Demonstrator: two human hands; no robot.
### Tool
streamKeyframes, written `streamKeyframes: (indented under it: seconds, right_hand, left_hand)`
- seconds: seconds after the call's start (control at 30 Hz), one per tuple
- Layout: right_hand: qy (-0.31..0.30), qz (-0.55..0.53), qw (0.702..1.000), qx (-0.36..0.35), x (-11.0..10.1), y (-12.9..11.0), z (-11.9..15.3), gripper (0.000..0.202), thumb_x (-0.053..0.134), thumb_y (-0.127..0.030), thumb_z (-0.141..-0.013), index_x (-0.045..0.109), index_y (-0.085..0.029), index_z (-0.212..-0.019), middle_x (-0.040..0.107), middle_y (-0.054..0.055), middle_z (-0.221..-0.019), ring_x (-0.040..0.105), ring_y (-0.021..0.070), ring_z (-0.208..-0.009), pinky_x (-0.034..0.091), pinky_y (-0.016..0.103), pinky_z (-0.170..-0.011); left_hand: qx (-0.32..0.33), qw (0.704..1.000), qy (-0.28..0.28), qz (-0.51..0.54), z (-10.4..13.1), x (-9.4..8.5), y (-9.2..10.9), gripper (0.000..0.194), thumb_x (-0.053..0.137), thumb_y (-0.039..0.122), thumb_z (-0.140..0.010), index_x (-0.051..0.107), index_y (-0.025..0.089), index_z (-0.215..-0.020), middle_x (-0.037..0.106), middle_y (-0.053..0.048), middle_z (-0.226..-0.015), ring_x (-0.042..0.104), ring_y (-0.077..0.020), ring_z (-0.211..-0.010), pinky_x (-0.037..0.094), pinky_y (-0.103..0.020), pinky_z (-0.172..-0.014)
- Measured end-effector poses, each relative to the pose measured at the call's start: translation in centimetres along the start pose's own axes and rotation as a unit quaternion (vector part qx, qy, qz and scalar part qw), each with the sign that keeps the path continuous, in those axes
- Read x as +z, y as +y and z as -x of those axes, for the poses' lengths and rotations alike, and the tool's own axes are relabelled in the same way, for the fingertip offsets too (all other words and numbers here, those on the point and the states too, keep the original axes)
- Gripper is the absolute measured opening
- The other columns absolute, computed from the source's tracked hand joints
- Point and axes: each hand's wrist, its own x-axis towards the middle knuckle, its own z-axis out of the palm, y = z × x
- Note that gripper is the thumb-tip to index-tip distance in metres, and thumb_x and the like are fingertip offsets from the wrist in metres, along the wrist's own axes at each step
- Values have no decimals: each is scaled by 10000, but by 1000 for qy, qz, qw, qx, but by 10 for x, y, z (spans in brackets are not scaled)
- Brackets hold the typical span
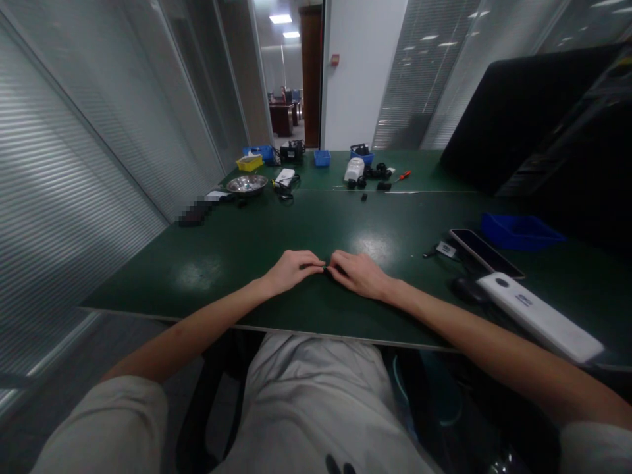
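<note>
My left hand (295,270) and my right hand (359,273) meet fingertip to fingertip just above the green tabletop (247,250), near its front edge. Both are closed in a pinch. Between the fingertips is a tiny dark piece (325,267), too small to name and mostly covered by the fingers. Which hand bears it more firmly cannot be made out. Both forearms reach in over the table edge, and the right one lies along the surface.
To the right lie a long white device (538,316), a phone (486,253) and a blue tray (521,232). A metal bowl (247,185), a yellow bin (249,163), a white box with cable (285,176), a white device (354,170) and an orange-handled screwdriver (403,176) stand farther back. A large black monitor (518,118) rises at right.
</note>
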Motion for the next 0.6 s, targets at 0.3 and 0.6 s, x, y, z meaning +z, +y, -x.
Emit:
streamKeyframes:
  seconds: [0.3,0.6]
  right_hand:
    - [1,44,999,-11,2,-3,0,273,375,-387,-1084,565,-193,-1062,641,61,-981,538,148,-683,275,290,-607]
    - [6,19,1000,-3,2,1,0,253,399,-392,-1077,566,-201,-1064,642,51,-973,546,147,-695,285,287,-618]
  left_hand:
    - [25,998,-19,-62,1,2,2,283,542,288,-1051,756,158,-1183,711,-109,-1124,674,-206,-1063,532,-316,-973]
    - [-7,1000,16,-9,0,0,3,246,619,311,-1013,787,171,-1123,757,-89,-1105,715,-205,-1010,541,-310,-926]
